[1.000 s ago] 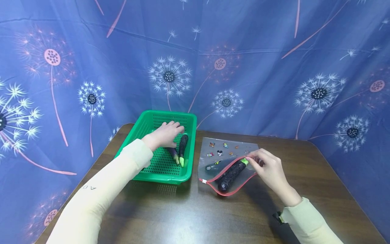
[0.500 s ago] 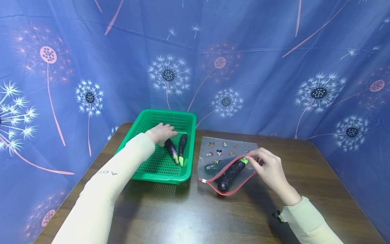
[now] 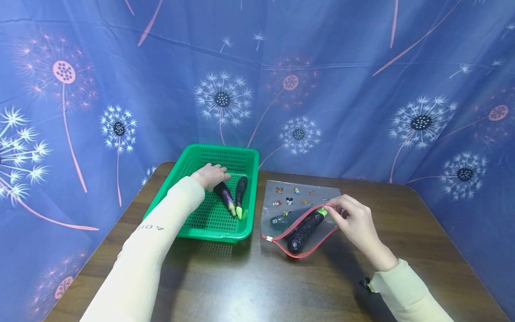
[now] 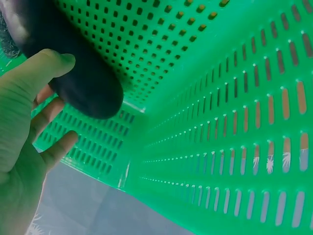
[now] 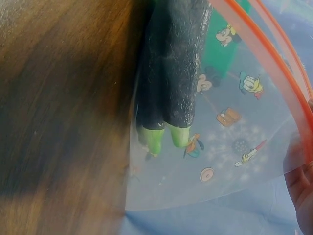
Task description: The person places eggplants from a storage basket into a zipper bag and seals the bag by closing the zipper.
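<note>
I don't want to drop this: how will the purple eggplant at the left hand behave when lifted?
The purple eggplant may feel slippery, its skin looking smooth. Its rounded body could roll. Plump and uncreased, it seems fairly stiff.

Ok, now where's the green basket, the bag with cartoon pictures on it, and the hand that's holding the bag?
Green basket (image 3: 209, 235), head view: on its near rim.
Cartoon bag (image 3: 289, 191), head view: on its printed clear plastic.
Right hand (image 3: 357, 222), head view: on its back.
</note>
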`<action>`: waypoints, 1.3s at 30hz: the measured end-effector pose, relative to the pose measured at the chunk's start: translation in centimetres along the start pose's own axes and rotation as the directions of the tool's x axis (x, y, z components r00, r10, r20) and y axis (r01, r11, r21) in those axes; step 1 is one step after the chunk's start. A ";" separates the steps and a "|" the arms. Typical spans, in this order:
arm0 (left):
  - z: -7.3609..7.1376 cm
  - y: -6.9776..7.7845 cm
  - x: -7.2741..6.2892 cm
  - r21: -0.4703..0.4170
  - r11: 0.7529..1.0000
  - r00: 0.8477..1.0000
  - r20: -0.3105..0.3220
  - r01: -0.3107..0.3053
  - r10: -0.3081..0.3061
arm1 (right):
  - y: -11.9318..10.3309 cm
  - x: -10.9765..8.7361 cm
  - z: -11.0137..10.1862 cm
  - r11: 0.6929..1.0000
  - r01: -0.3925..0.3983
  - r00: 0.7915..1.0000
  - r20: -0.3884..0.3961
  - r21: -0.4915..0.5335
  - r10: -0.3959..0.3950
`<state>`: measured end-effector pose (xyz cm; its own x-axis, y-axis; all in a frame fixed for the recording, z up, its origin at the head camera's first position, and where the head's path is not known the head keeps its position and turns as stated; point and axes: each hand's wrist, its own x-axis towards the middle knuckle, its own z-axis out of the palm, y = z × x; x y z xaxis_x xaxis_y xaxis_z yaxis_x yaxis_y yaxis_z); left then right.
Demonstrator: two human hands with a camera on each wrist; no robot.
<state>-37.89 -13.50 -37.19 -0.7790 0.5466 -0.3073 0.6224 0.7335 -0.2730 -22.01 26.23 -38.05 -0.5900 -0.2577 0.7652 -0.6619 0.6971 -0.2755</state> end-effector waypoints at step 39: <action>-0.9 0.0 -2.5 -0.009 0.996 0.992 -0.093 -0.090 0.088 | -0.5 0.1 -0.9 1.000 -0.001 1.000 0.019 -0.006 0.001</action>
<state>-36.01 -14.50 -35.55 -0.7246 0.6443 -0.2446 0.6890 0.6854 -0.2357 -21.30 26.43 -37.29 -0.5997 -0.2696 0.7534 -0.6585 0.7012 -0.2733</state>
